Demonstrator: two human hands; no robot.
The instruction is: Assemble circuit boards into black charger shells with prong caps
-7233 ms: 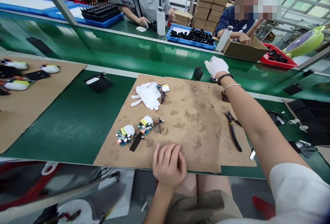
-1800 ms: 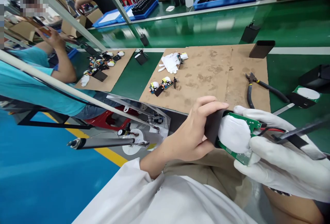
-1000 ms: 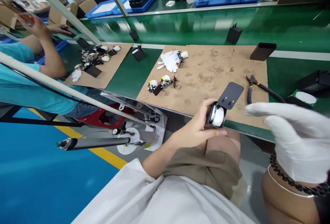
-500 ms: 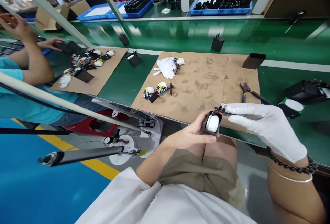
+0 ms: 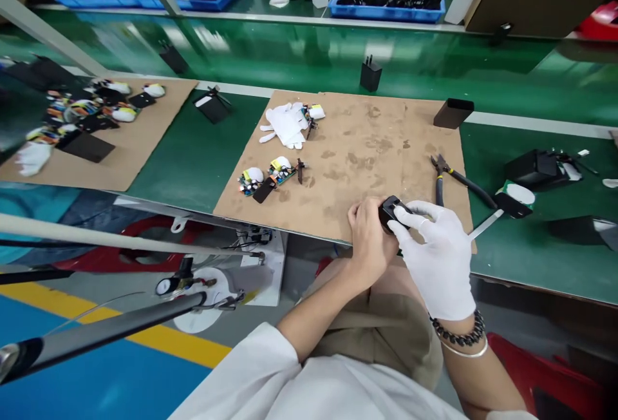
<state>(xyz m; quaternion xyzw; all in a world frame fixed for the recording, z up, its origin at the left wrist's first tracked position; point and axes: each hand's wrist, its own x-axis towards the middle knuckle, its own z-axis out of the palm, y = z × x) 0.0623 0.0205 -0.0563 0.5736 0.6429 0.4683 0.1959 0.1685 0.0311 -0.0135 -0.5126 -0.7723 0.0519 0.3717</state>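
My bare left hand (image 5: 367, 243) wraps round a black power adapter (image 5: 387, 210) above the near edge of the cardboard mat (image 5: 357, 178). My right hand (image 5: 437, 259), in a white glove, has its thumb and fingers closed on the adapter's upper end, where a black end cap covers the opening. The wires and the white part inside no longer show. To the right of my hands lie diagonal cutters (image 5: 466, 181). Small circuit boards (image 5: 280, 171), a black plate (image 5: 264, 190) and a white glove (image 5: 288, 127) rest on the mat's left side.
A black case (image 5: 454, 114) stands at the mat's back right corner. More adapter parts (image 5: 535, 169) lie on the green bench to the right. Across the green conveyor strip, with a pronged adapter (image 5: 371, 76), stand blue trays (image 5: 338, 8). Another cardboard mat (image 5: 154, 120) holds boards at left.
The right hand has moved left onto the adapter, and its end cap now sits over the opening. The left hand has turned the adapter. The view has shifted right.
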